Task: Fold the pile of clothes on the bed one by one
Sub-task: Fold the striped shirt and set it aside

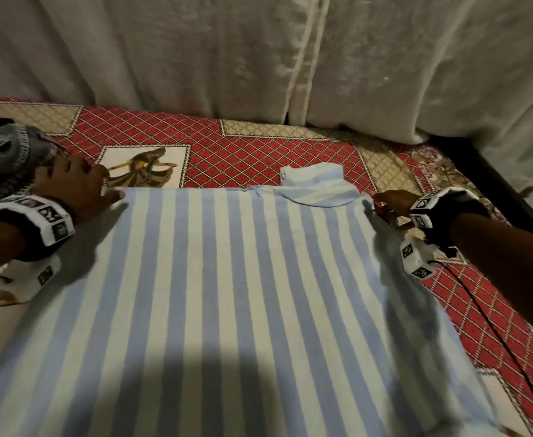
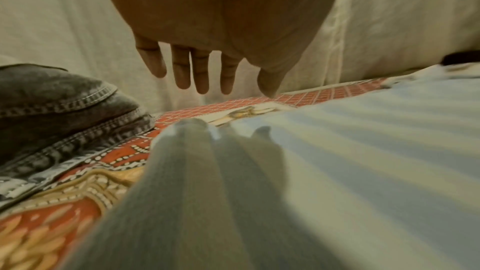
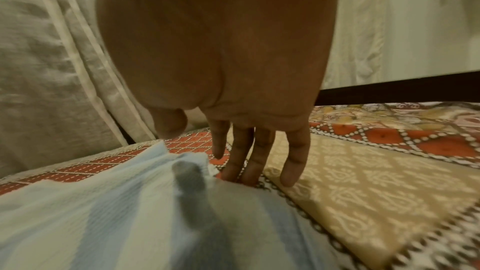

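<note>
Wrist views show the left hand (image 2: 221, 28) and right hand (image 3: 221, 59) released, fingers straight above the striped shirt (image 1: 227, 294).

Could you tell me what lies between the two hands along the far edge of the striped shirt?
Head view: between the left hand and right hand, the striped shirt and its collar.

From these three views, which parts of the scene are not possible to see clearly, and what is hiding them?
- Striped shirt: its near hem is cut off by the bottom edge of the head view, and a shadow darkens it there.
- Denim garment: mostly cut off by the left edge of the head view.
- Right hand: the head view does not show whether its fingers touch the shirt.
- Left hand: the palm fills the top of the left wrist view and hides the curtain behind it.
</note>
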